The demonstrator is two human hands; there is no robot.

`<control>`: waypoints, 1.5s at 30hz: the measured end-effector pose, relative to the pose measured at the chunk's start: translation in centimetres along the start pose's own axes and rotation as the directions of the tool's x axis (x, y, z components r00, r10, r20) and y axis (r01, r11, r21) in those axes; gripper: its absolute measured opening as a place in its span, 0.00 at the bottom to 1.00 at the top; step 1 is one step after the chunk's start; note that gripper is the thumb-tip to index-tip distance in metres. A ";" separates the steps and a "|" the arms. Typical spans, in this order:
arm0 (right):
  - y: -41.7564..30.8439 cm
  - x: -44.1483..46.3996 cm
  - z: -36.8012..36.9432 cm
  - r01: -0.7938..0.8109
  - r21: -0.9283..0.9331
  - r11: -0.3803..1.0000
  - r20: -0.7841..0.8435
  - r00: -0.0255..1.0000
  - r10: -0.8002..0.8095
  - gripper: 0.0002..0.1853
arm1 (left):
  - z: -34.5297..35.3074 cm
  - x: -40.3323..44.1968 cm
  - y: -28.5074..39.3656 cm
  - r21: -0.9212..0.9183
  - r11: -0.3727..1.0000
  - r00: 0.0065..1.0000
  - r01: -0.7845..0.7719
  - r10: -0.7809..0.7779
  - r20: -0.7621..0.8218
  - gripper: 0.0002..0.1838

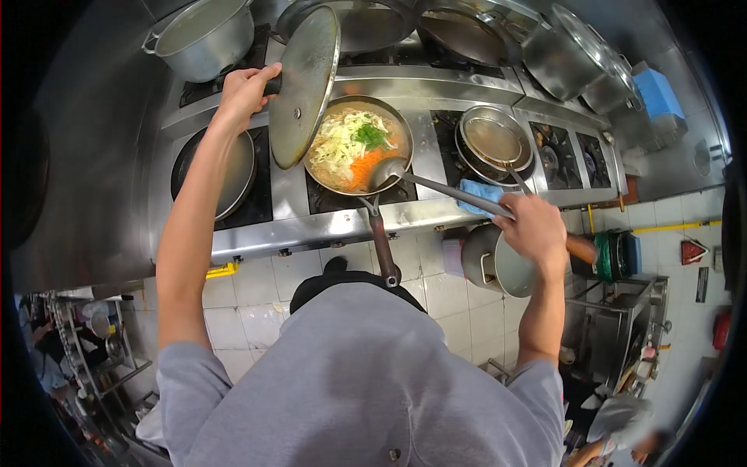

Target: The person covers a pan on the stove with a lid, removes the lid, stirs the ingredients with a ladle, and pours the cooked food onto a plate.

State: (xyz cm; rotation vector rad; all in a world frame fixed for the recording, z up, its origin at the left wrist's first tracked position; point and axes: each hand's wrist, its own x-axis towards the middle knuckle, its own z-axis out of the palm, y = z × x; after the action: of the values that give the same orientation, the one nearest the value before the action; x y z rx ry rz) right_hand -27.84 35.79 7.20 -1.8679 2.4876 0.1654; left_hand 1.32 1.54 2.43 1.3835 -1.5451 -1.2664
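My left hand (pixel 247 95) is closed round the dark knob of a large glass lid (pixel 299 86), which is tilted nearly on edge over the left side of a frying pan (pixel 408 148). In the pan lie shredded cabbage (pixel 342 128), chopped greens (pixel 372 136) and shredded carrot (pixel 366 167); paler food beneath them is hard to make out. My right hand (pixel 535 227) grips the long handle of a ladle (pixel 387 173). Its bowl is at the pan's lower right, by the carrot. The pan's brown handle (pixel 381 245) points toward me.
Another pan (pixel 233 175) sits on the left burner, and a metal bowl (pixel 496 134) on the right one. Pots (pixel 206 39) and woks (pixel 463 35) line the back. Below my right hand stands a large pot (pixel 482 257). Another person (pixel 620 420) is at lower right.
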 end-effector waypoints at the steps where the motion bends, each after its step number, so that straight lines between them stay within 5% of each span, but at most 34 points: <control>1: 1.0 -0.9 0.4 -0.016 0.064 0.998 -0.022 1.000 0.017 0.11 | -0.4 -0.2 0.2 0.001 1.000 1.000 -0.016 0.016 -0.001 0.21; 4: 2.4 -2.7 1.6 -0.221 0.327 0.919 0.070 0.975 0.210 0.11 | -1.2 -0.1 0.2 0.026 0.999 1.000 -0.024 0.024 -0.009 0.22; 8: 1.9 -3.0 8.1 -0.215 0.638 0.739 0.104 0.976 0.193 0.11 | -0.7 0.1 0.5 0.018 1.000 1.000 -0.010 0.010 -0.021 0.21; 15: -2.7 -1.4 29.2 -0.320 0.714 0.622 0.192 0.945 0.265 0.18 | 1.5 -0.1 2.1 -0.019 1.000 0.998 -0.023 0.024 0.056 0.22; 18: -3.2 -1.4 31.1 -0.304 0.737 0.604 0.182 0.949 0.256 0.19 | 2.1 -0.2 2.9 -0.012 0.999 0.995 -0.035 0.036 0.091 0.20; 21: -3.5 -1.8 28.6 -0.299 0.877 0.377 0.207 0.942 0.264 0.20 | 2.6 0.2 2.8 0.004 0.999 0.996 -0.039 0.038 0.084 0.20; 25: -2.0 -1.6 31.9 -0.266 0.864 0.428 0.156 0.949 0.275 0.19 | 3.2 0.2 2.7 0.010 0.999 0.996 -0.050 0.050 0.072 0.20; 28: -1.5 -1.9 32.8 -0.241 0.750 0.616 0.101 0.962 0.254 0.19 | 3.1 0.3 2.9 -0.040 0.998 0.995 -0.055 0.058 0.078 0.21; 30: -2.0 -2.5 32.2 -0.379 0.857 0.348 0.263 0.904 0.336 0.18 | 3.1 0.2 2.7 0.001 1.000 0.995 -0.032 0.031 0.097 0.21; 32: -2.1 -1.5 32.4 -0.408 0.845 0.346 0.269 0.883 0.384 0.17 | 3.6 0.4 2.0 0.016 0.999 0.996 -0.039 0.038 0.081 0.21; 35: -2.3 1.0 30.7 -0.422 0.765 0.487 0.092 0.819 0.566 0.13 | 5.4 1.6 0.0 0.089 0.994 0.996 -0.065 0.059 0.073 0.22; 37: -2.5 2.6 29.7 -0.389 0.766 0.512 0.028 0.815 0.578 0.12 | 6.7 1.6 -1.0 0.161 0.983 0.992 -0.090 0.073 0.103 0.24; 40: -2.4 5.1 29.9 -0.311 0.766 0.562 -0.092 0.813 0.574 0.14 | 9.4 0.1 -1.7 0.516 0.845 0.990 -0.141 0.119 0.076 0.22; 45: -1.7 7.4 32.9 -0.107 0.731 0.674 -0.331 0.809 0.486 0.20 | 13.8 -0.2 -6.1 0.655 0.717 0.971 -0.238 0.175 0.161 0.21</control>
State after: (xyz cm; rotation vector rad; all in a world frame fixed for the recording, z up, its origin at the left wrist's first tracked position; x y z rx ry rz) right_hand -29.64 31.53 -26.26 -1.2449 2.5658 -1.2412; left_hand -9.79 4.88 -7.26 1.5190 -2.2921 -0.6358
